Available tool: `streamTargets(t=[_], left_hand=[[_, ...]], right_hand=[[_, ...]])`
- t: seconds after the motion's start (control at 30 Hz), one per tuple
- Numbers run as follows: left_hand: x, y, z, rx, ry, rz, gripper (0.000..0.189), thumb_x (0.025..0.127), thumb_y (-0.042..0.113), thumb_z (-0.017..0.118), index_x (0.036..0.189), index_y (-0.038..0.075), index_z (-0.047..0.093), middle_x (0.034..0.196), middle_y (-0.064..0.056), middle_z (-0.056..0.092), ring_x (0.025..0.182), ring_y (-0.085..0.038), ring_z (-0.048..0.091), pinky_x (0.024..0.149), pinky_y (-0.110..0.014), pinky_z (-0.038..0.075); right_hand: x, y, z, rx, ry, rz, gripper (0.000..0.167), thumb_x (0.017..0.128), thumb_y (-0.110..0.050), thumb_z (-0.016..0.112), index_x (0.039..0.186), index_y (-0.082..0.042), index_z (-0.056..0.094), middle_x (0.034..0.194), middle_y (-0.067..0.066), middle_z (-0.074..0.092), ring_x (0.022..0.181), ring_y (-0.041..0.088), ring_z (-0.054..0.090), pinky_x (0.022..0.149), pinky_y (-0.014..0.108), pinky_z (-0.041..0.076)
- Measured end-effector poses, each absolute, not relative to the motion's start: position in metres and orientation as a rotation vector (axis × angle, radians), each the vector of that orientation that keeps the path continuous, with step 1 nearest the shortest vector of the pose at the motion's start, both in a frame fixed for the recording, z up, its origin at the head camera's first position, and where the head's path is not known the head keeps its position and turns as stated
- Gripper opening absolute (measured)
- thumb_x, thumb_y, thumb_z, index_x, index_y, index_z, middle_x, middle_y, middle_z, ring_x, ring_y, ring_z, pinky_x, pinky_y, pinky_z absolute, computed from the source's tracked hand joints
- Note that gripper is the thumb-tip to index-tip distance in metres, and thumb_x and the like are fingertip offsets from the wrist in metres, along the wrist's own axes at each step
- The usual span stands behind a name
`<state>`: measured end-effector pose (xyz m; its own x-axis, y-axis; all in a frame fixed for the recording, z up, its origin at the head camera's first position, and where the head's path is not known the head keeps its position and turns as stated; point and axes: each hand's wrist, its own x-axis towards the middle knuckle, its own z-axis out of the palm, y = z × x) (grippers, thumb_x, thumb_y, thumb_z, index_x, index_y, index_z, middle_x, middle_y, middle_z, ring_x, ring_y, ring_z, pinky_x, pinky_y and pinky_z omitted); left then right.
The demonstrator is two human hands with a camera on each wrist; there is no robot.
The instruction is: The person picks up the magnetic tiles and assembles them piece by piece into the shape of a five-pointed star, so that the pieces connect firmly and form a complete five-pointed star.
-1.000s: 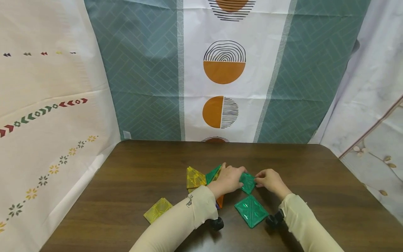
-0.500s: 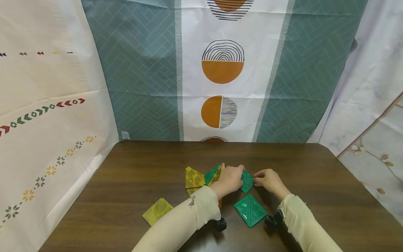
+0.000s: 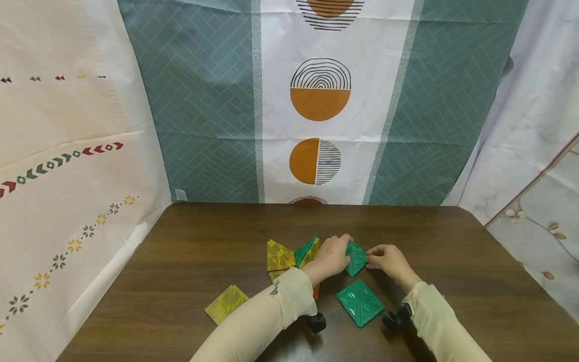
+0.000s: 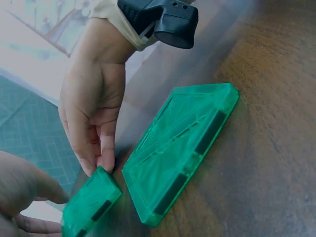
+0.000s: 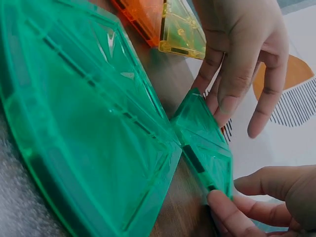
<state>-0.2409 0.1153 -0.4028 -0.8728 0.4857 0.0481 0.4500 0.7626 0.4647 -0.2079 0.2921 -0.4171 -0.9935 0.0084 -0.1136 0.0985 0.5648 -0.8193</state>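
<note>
Two green triangular magnetic tiles, joined edge to edge, stand between my hands near the middle of the table. My left hand holds their left side, its thumb and fingertips at the edge. My right hand pinches the right corner with thumb and index finger, as the right wrist view shows at close range. Nearer my body lies a second pair of green triangular tiles, forming a square with a seam across it. In the left wrist view this flat pair shows dark magnet strips along its side.
Left of my left hand, yellow tiles and a green triangle spread in a fan, partly behind the hand. An orange tile shows there too. Another yellow tile square lies by my left forearm on the dark wooden table.
My left fingers have drawn in from beside the yellow tiles towards the green pair. The held pair has turned slightly, and its middle seam shows. My right hand keeps its pinch.
</note>
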Motion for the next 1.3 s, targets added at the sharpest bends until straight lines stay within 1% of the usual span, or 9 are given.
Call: streamTargets(t=[0.17, 0.33, 0.5, 0.73, 0.83, 0.93, 1.1, 1.17, 1.3], left_hand=[[-0.241, 0.113, -0.404, 0.732, 2.868, 0.864, 0.039, 0.088, 0.010, 0.065, 0.126, 0.017, 0.059, 0.114, -0.006, 0.064, 0.104, -0.022, 0.060, 0.080, -0.027, 0.050], [-0.241, 0.110, -0.405, 0.706, 2.844, 1.030, 0.035, 0.089, 0.008, 0.065, 0.123, 0.015, 0.062, 0.113, -0.007, 0.064, 0.101, -0.019, 0.060, 0.082, -0.027, 0.051], [-0.240, 0.105, -0.403, 0.689, 2.787, 1.261, 0.032, 0.089, 0.004, 0.063, 0.120, 0.012, 0.063, 0.112, -0.009, 0.064, 0.101, -0.021, 0.060, 0.077, -0.025, 0.051], [-0.236, 0.091, -0.393, 0.676, 2.644, 1.637, 0.027, 0.090, -0.003, 0.059, 0.114, 0.007, 0.065, 0.111, -0.010, 0.065, 0.102, -0.022, 0.061, 0.086, -0.025, 0.052], [-0.236, 0.086, -0.389, 0.674, 2.568, 1.754, 0.028, 0.088, -0.007, 0.058, 0.112, 0.006, 0.065, 0.110, -0.010, 0.066, 0.099, -0.020, 0.062, 0.084, -0.022, 0.052], [-0.234, 0.081, -0.385, 0.652, 2.494, 1.833, 0.029, 0.088, -0.008, 0.058, 0.112, 0.005, 0.066, 0.109, -0.009, 0.068, 0.096, -0.018, 0.063, 0.081, -0.019, 0.051], [-0.230, 0.071, -0.377, 0.633, 2.408, 1.888, 0.030, 0.087, -0.008, 0.060, 0.113, 0.004, 0.066, 0.109, -0.012, 0.068, 0.095, -0.020, 0.065, 0.081, -0.021, 0.052], [-0.228, 0.066, -0.375, 0.631, 2.403, 1.884, 0.030, 0.087, -0.008, 0.060, 0.113, 0.005, 0.066, 0.109, -0.013, 0.068, 0.096, -0.021, 0.065, 0.081, -0.022, 0.053], [-0.224, 0.057, -0.377, 0.617, 2.408, 1.869, 0.028, 0.087, -0.007, 0.061, 0.111, 0.005, 0.067, 0.108, -0.013, 0.069, 0.094, -0.021, 0.064, 0.079, -0.022, 0.052]], right_hand=[[-0.208, 0.294, -0.418, 0.101, 2.646, -1.548, 0.030, 0.093, -0.004, 0.058, 0.114, 0.017, 0.056, 0.106, 0.028, 0.062, 0.082, 0.023, 0.072, 0.079, 0.037, 0.058], [-0.210, 0.298, -0.425, 0.163, 2.562, -1.705, 0.033, 0.096, -0.004, 0.055, 0.119, 0.019, 0.054, 0.111, 0.025, 0.063, 0.079, 0.008, 0.069, 0.076, 0.024, 0.058], [-0.212, 0.302, -0.424, 0.162, 2.489, -1.833, 0.036, 0.098, -0.006, 0.052, 0.123, 0.020, 0.051, 0.110, 0.015, 0.063, 0.079, 0.000, 0.064, 0.078, 0.018, 0.055], [-0.209, 0.304, -0.408, 0.053, 2.404, -1.940, 0.038, 0.099, -0.009, 0.052, 0.125, 0.018, 0.048, 0.102, -0.004, 0.060, 0.083, 0.000, 0.064, 0.081, 0.016, 0.054], [-0.206, 0.305, -0.401, -0.007, 2.370, -1.968, 0.033, 0.098, -0.010, 0.053, 0.121, 0.014, 0.054, 0.100, -0.007, 0.060, 0.084, 0.001, 0.064, 0.082, 0.016, 0.053], [-0.203, 0.305, -0.395, -0.047, 2.322, -2.001, 0.022, 0.097, -0.010, 0.055, 0.113, 0.003, 0.061, 0.096, -0.009, 0.063, 0.082, 0.001, 0.065, 0.079, 0.017, 0.054], [-0.200, 0.304, -0.387, -0.110, 2.276, -2.001, 0.013, 0.097, -0.010, 0.056, 0.105, -0.011, 0.066, 0.088, -0.013, 0.065, 0.079, 0.001, 0.065, 0.073, 0.016, 0.053], [-0.200, 0.303, -0.386, -0.160, 2.285, -1.970, 0.015, 0.097, -0.011, 0.055, 0.108, -0.007, 0.065, 0.090, -0.013, 0.065, 0.081, 0.001, 0.065, 0.075, 0.017, 0.054], [-0.201, 0.298, -0.385, -0.223, 2.296, -1.916, 0.027, 0.097, -0.010, 0.055, 0.117, 0.008, 0.058, 0.093, -0.012, 0.065, 0.084, 0.004, 0.066, 0.082, 0.022, 0.055]])
